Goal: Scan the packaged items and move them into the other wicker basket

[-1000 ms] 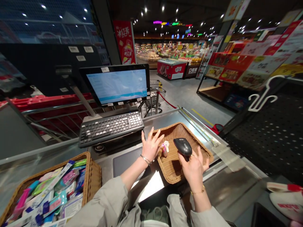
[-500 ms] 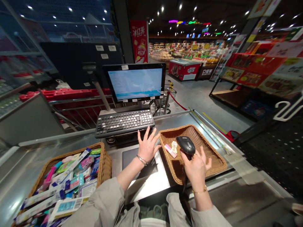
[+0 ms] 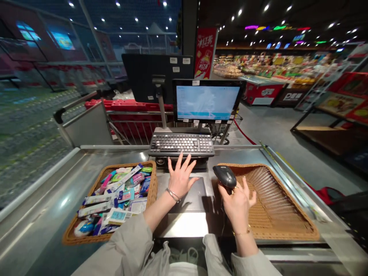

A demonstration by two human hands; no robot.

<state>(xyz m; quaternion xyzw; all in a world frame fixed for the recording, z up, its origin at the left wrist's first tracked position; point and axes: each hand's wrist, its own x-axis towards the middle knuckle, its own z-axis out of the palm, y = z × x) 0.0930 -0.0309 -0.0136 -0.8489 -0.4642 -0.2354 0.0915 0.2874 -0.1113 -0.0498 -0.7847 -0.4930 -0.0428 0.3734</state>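
Note:
My right hand grips a black handheld barcode scanner, its head pointing forward and left over the near-left corner of a wicker basket. Some fingers of that hand are spread away from the handle. My left hand hovers with its fingers spread and nothing in them, just in front of the black keyboard. Below it lies a grey flat panel set in the metal counter. The scanner and my right hand hide part of the right basket's left side.
A second wicker basket, full of small packaged goods such as toothpaste-like boxes, stands at the left. Behind the keyboard rises a lit monitor, with another dark screen beside it. A metal rim edges the counter.
The view has turned left, so counter, baskets and screens appear further right or differently angled. The small pink item and round sticker seen in the right basket no longer show. Both hands keep their poses.

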